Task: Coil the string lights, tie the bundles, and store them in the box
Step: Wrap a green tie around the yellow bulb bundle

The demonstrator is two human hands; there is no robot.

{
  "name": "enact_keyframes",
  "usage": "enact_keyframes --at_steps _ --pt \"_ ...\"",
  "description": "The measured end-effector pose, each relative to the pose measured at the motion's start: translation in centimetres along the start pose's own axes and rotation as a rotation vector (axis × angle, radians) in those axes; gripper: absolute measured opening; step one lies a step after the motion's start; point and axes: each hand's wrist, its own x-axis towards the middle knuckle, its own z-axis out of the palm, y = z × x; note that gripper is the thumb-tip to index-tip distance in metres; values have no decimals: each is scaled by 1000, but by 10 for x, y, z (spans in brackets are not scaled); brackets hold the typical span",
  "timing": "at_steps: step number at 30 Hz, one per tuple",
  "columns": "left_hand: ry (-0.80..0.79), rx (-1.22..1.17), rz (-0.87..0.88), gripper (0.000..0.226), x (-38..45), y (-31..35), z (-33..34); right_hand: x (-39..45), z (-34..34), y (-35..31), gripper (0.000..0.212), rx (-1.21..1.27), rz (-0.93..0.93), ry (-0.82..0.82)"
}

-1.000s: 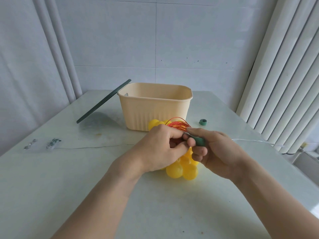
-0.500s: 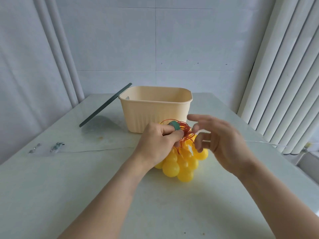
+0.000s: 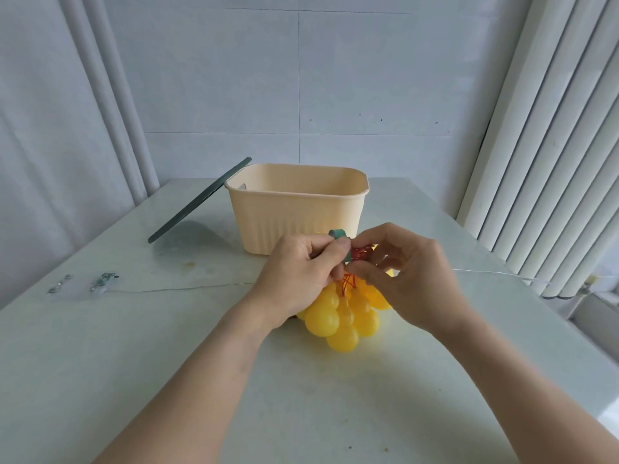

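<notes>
A bundle of yellow ball lights (image 3: 341, 314) on coiled red wire (image 3: 360, 252) hangs just above the table in front of the beige box (image 3: 298, 209). My left hand (image 3: 301, 276) pinches a green strap (image 3: 338, 237) against the top of the red wire coil. My right hand (image 3: 405, 279) pinches the same wire and strap from the right, fingers curled. The strap's free end sticks up above my left thumb. The box stands open behind my hands, and what lies inside it is hidden.
A dark green lid (image 3: 201, 204) leans against the box's left side. A second clear string light runs across the table, with its battery pack (image 3: 83, 284) at the left and thin wire (image 3: 495, 272) trailing off right. Vertical blinds (image 3: 552, 145) line the right side.
My right hand let go of the strap, opened, then came back in and pinched the coil. The strap passed to my left hand. The bundle rose slightly.
</notes>
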Motion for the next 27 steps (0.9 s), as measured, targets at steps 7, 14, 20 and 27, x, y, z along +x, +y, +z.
enact_keyframes --at_steps 7,14,20,27 --pt "-29 -452 -241 14 3 2 2 -3 12 -3 17 -129 -230 172" --pt "94 -484 -159 22 3 3 5 -6 18 -7 19 -133 -194 242" --pt "131 -360 -85 23 3 -2 10 -7 16 -9 20 -92 -108 241" --pt "135 -200 53 13 4 -6 12 -7 15 -11 23 -62 -59 265"
